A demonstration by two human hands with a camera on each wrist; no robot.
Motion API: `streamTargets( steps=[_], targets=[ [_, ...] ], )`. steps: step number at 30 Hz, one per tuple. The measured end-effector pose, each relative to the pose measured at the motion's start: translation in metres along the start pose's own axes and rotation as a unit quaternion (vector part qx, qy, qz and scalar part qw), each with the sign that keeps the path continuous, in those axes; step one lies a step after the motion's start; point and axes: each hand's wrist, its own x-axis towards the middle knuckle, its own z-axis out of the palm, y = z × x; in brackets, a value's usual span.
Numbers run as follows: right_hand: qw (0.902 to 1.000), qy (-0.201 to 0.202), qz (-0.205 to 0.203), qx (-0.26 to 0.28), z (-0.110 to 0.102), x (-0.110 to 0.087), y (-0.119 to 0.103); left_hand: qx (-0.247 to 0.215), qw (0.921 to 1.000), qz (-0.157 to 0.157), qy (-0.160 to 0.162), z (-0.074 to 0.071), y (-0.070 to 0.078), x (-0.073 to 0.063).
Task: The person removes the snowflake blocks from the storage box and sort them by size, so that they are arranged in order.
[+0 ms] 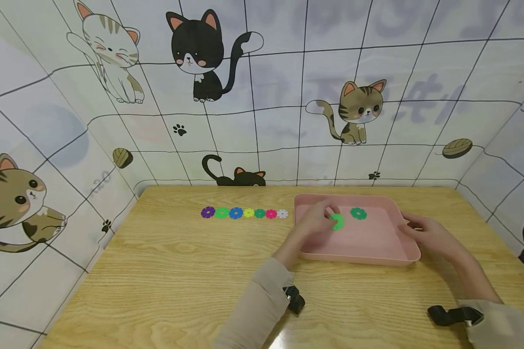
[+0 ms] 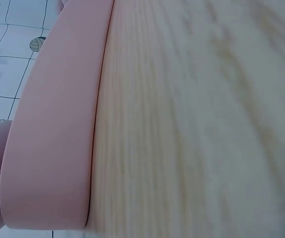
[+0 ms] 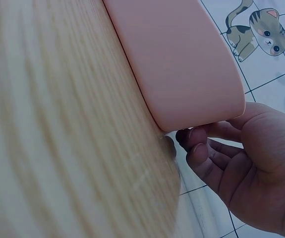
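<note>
My left hand (image 1: 318, 217) reaches over the near left part of the pink tray (image 1: 375, 242) and pinches a bright green notched plastic disc (image 1: 338, 222), partly hidden behind the fingers. To the right of it, a dark green flower-shaped disc (image 1: 358, 214) lies on the tray floor. At the tray's right side, my right hand (image 1: 428, 233) grips the rim, thumb over the edge and fingers outside. The right wrist view shows this hand (image 3: 251, 168) with curled fingers at the tray's corner. Seen from the left wrist, the tray wall (image 2: 58, 119) covers most of the left hand.
Left of the tray runs a row of several small notched discs, from a purple disc (image 1: 207, 212) through a blue disc (image 1: 236, 213) to a white disc (image 1: 282, 214). The wooden table (image 1: 179, 281) meets a cat-patterned wall covering (image 1: 279, 131) at the back and sides.
</note>
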Motion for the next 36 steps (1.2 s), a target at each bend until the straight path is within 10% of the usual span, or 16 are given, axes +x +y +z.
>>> streamTargets(
  steps=[18, 36],
  targets=[
    [1.0, 0.0, 0.001, -0.004, 0.0, 0.0, 0.0, -0.007, 0.9971, 0.076, 0.008, -0.046, -0.001, -0.022],
    [1.0, 0.001, -0.005, -0.004, 0.002, 0.0, 0.004, -0.072, 0.9923, 0.064, 0.078, -0.106, -0.038, -0.055]
  ],
)
